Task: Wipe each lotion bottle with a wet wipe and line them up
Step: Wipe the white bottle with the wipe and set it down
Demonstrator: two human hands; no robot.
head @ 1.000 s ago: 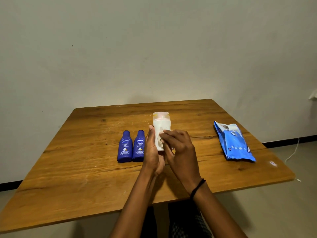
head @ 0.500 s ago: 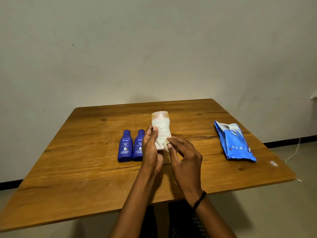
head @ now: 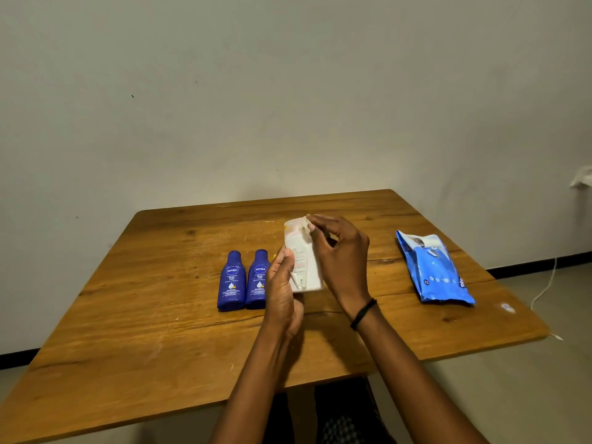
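My left hand [head: 282, 293] grips the white bottle [head: 302, 261] low down, upright above the desk's [head: 160, 331] middle. My right hand [head: 339, 254] pinches a wipe [head: 304, 224] onto its cap. Next, I reckon, it joins the two blue bottles [head: 245, 280]; wipe packet [head: 432, 267] lies near the right edge.

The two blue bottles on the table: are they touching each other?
Touching, as far as the head view shows: the two blue bottles lie side by side, flanks meeting with no table visible between their bodies.
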